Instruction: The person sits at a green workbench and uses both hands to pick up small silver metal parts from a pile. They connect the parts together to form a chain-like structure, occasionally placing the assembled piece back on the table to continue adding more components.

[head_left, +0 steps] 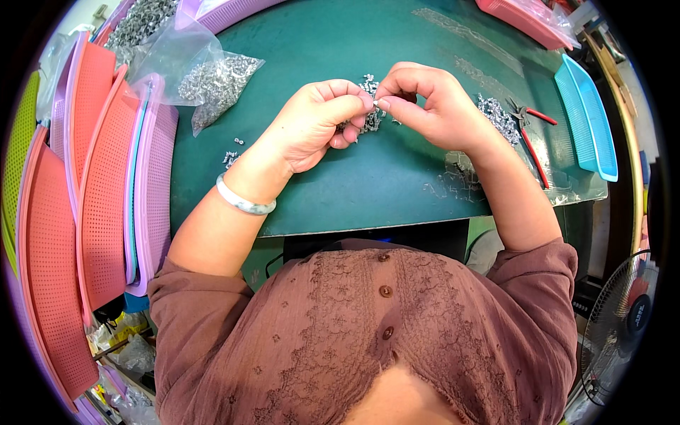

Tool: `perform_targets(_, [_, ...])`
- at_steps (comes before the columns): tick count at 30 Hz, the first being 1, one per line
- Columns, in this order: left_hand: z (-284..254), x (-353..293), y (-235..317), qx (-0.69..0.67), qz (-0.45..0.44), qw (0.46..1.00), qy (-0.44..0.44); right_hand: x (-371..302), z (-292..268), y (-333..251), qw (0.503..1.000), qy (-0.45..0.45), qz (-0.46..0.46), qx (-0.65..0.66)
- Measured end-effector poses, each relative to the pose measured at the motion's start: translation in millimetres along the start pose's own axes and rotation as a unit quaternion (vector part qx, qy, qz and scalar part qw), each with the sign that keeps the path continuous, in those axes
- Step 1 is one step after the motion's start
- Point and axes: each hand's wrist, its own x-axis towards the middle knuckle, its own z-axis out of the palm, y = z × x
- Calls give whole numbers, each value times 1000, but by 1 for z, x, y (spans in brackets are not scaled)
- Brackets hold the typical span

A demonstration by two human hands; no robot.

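My left hand (pixel 319 120) and my right hand (pixel 431 103) meet over the middle of the green tabletop. Both are closed in a pinch, with a tiny silvery metal part (pixel 376 103) between their fingertips. Its exact kind is too small to make out. The other fingers of my left hand curl in, and whether they hold more is hidden. Directly beneath the hands lies a heap of small metal parts (pixel 370 125), partly covered by my fingers. A second heap of metal parts (pixel 499 119) sits beyond my right wrist. A few loose parts (pixel 230 158) lie beside my left forearm.
Red-handled pliers (pixel 535 152) rest near a blue basket (pixel 586 117) on the right. A clear plastic bag of metal parts (pixel 221 88) stands at the back left. Stacked pink and purple baskets (pixel 106 205) line the left side. A fan (pixel 620 326) is at lower right.
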Motion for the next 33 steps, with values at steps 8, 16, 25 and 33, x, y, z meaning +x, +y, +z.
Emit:
perform_targets(8, [0, 0, 0, 8, 7, 1000, 3, 0, 0, -1, 1000, 0, -3, -8])
perform_targets(16, [1, -1, 0, 28, 13, 999, 14, 0, -2, -3, 1000, -18, 3, -26])
perform_targets(25, [-1, 1, 0, 0, 15, 1000, 6, 0, -1, -3, 1000, -6, 8, -4])
perform_targets(33, [-1, 1, 0, 0, 5, 1000, 1, 0, 0, -4, 1000, -6, 27, 15])
